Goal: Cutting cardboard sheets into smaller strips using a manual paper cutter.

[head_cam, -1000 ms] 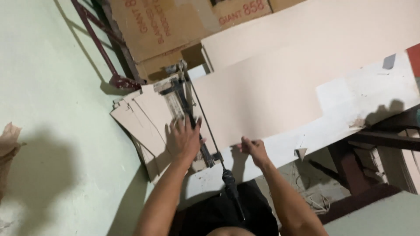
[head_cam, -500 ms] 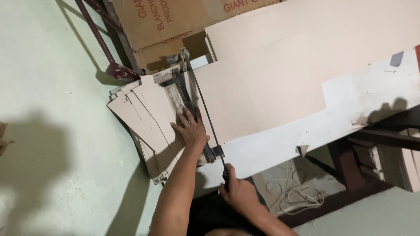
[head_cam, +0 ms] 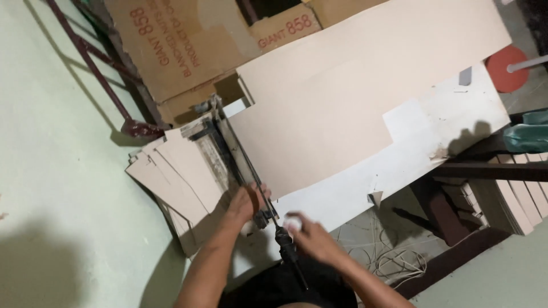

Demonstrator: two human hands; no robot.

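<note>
We are pressing our left hand (head_cam: pixel 246 201), fingers spread flat, on the cutter (head_cam: pixel 237 162) bed beside the big board sheet (head_cam: pixel 342 97). Our right hand (head_cam: pixel 311 238) is reaching at the black lever handle (head_cam: pixel 285 251); grip blurred, cannot tell.

Pale green floor (head_cam: pixel 63 171) at 9 o'clock, hard shadows. Brown cardboard boxes (head_cam: pixel 188 51) at 12. White worktable (head_cam: pixel 451 114) at 3; loose cords (head_cam: pixel 394 256) at 5.
</note>
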